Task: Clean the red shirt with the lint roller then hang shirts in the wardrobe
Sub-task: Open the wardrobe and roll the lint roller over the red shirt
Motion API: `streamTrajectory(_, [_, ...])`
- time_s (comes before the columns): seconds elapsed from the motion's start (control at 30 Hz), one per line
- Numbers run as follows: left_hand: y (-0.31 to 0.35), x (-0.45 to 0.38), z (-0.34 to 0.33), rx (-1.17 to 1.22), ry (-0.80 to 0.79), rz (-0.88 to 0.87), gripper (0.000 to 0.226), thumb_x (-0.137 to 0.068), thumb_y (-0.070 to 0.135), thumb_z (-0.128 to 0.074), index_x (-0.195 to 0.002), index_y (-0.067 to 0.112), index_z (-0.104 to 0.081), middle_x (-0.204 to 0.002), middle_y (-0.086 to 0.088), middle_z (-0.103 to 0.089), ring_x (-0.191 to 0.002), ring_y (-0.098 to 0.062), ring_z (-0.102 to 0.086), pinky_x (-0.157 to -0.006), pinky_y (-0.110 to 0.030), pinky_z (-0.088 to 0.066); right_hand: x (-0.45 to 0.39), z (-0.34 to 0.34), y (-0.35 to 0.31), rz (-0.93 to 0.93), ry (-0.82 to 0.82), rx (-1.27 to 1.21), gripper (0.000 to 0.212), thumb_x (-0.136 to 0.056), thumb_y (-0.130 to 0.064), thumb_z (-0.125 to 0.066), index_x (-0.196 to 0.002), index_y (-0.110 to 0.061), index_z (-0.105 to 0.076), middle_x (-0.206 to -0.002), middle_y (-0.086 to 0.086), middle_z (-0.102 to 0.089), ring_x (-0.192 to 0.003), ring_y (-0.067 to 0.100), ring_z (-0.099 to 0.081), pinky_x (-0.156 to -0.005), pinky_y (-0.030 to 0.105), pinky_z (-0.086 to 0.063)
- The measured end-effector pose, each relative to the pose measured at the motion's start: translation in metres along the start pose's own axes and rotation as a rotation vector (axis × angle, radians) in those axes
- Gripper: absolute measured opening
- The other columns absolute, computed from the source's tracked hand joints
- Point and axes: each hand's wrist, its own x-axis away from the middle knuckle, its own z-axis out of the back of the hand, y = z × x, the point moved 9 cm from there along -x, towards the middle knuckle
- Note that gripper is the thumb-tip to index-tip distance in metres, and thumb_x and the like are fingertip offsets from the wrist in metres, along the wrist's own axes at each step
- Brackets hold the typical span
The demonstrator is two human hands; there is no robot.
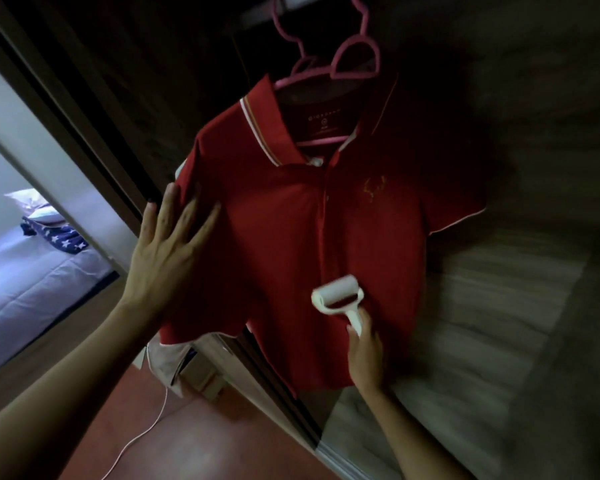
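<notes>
Nearest to the camera are my two bare forearms, which reach up from the bottom of the view. My left hand [168, 244] is flat, with the fingers straight and spread, and it presses on the sleeve and side of the red shirt [309, 230]; it holds nothing. My right hand [362, 355] has its fingers curled around the white handle of the lint roller [338, 299], and the roll of this tool touches the lower front of the shirt, just under the middle of the chest. The shirt is a polo with white stripes on the collar and a small gold emblem on the chest. It hangs on a pink hanger [329, 69], which goes up to the top edge of the view, in front of the dark wardrobe [499, 133] with its wood-pattern surface. Behind the lower edge of the shirt I see a pale cloth [168, 363], but I cannot tell what it is. On the reddish floor [201, 434] lies a thin white cable [142, 434]. At the left, through an opening, there is a bed [32, 282] with a light cover, and on it lies a dark blue cloth with white stars [58, 237].
</notes>
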Motion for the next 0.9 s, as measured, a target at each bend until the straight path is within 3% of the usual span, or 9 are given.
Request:
streamTrajectory(0.13, [0.007, -0.008, 0.004, -0.005, 0.025, -0.027, 0.08, -0.083, 0.009, -0.062, -0.151, 0.017, -0.021, -0.156, -0.019, -0.018, -0.144, -0.031, 0.02, -0.115, -0.046, 0.011, 0.029, 0.007, 0.04, -0.208, -0.074, 0.137, 0.045, -0.095, -0.028, -0.055, -0.139, -0.024, -0.045, -0.11, 0.007, -0.071, -0.092, 0.025, -0.069, -0.065, 0.03, -0.048])
streamTrajectory(0.2, [0.009, -0.012, 0.007, 0.009, 0.041, -0.024, 0.077, -0.085, 0.009, -0.06, -0.151, 0.017, -0.022, -0.154, -0.02, -0.022, -0.145, -0.033, 0.012, -0.115, -0.046, 0.011, 0.021, 0.021, 0.017, -0.139, 0.045, 0.097, 0.043, -0.095, -0.025, -0.057, -0.137, -0.018, -0.049, -0.109, 0.009, -0.071, -0.09, 0.026, -0.069, -0.065, 0.027, -0.045])
streamTrajectory(0.3, [0.014, -0.009, 0.007, 0.027, 0.036, -0.034, 0.077, -0.085, 0.008, -0.061, -0.151, 0.016, -0.022, -0.153, -0.021, -0.024, -0.144, -0.033, 0.005, -0.116, -0.052, 0.001, 0.008, 0.029, -0.036, 0.003, 0.161, -0.111, 0.042, -0.095, -0.028, -0.052, -0.132, -0.008, -0.052, -0.113, 0.013, -0.069, -0.095, 0.025, -0.069, -0.072, 0.03, -0.053])
streamTrajectory(0.4, [0.017, -0.007, 0.007, 0.032, 0.023, -0.027, 0.076, -0.087, 0.008, -0.059, -0.152, 0.017, -0.019, -0.155, -0.02, -0.021, -0.144, -0.032, 0.014, -0.116, -0.054, -0.001, 0.004, 0.027, -0.074, 0.097, 0.191, -0.186, 0.046, -0.096, -0.032, -0.045, -0.135, -0.007, -0.048, -0.119, 0.011, -0.066, -0.101, 0.018, -0.065, -0.079, 0.029, -0.055])
streamTrajectory(0.53, [0.019, -0.005, 0.008, 0.071, -0.008, -0.01, 0.073, -0.089, 0.013, -0.051, -0.153, 0.019, -0.015, -0.157, -0.017, -0.016, -0.14, -0.026, 0.029, -0.116, -0.052, 0.003, 0.019, -0.004, -0.065, 0.129, 0.035, -0.059, 0.042, -0.094, -0.026, -0.053, -0.134, -0.015, -0.049, -0.115, 0.01, -0.067, -0.1, 0.02, -0.066, -0.08, 0.032, -0.055])
streamTrajectory(0.63, [0.022, -0.003, 0.008, 0.075, -0.028, -0.007, 0.076, -0.088, 0.014, -0.052, -0.153, 0.02, -0.013, -0.159, -0.015, -0.01, -0.142, -0.028, 0.025, -0.116, -0.052, 0.004, 0.047, -0.03, -0.01, 0.008, -0.24, 0.146, 0.047, -0.095, -0.021, -0.055, -0.139, -0.028, -0.041, -0.124, 0.004, -0.063, -0.106, 0.018, -0.064, -0.08, 0.027, -0.052])
streamTrajectory(0.7, [0.024, -0.002, 0.01, 0.076, -0.028, -0.003, 0.076, -0.088, 0.014, -0.053, -0.153, 0.019, -0.013, -0.159, -0.015, -0.009, -0.143, -0.031, 0.019, -0.117, -0.053, 0.001, 0.063, -0.026, 0.016, -0.049, -0.299, 0.224, 0.048, -0.096, -0.023, -0.053, -0.142, -0.029, -0.039, -0.128, 0.0, -0.062, -0.109, 0.013, -0.063, -0.078, 0.021, -0.049])
streamTrajectory(0.83, [0.033, 0.002, 0.012, 0.077, -0.036, -0.011, 0.071, -0.089, 0.014, -0.044, -0.153, 0.019, -0.014, -0.159, -0.015, -0.009, -0.144, -0.032, 0.016, -0.117, -0.054, -0.002, 0.053, 0.018, -0.003, 0.022, -0.123, 0.133, 0.046, -0.092, -0.019, -0.06, -0.137, -0.021, -0.049, -0.119, 0.005, -0.067, -0.101, 0.021, -0.067, -0.069, 0.025, -0.045])
streamTrajectory(0.9, [0.037, 0.003, 0.016, 0.098, -0.021, -0.011, 0.07, -0.09, 0.015, -0.044, -0.153, 0.019, -0.014, -0.159, -0.015, -0.009, -0.143, -0.03, 0.019, -0.117, -0.053, -0.001, 0.032, 0.045, -0.03, 0.091, 0.034, 0.018, 0.044, -0.091, -0.022, -0.06, -0.134, -0.014, -0.052, -0.117, 0.011, -0.067, -0.099, 0.026, -0.067, -0.075, 0.028, -0.05])
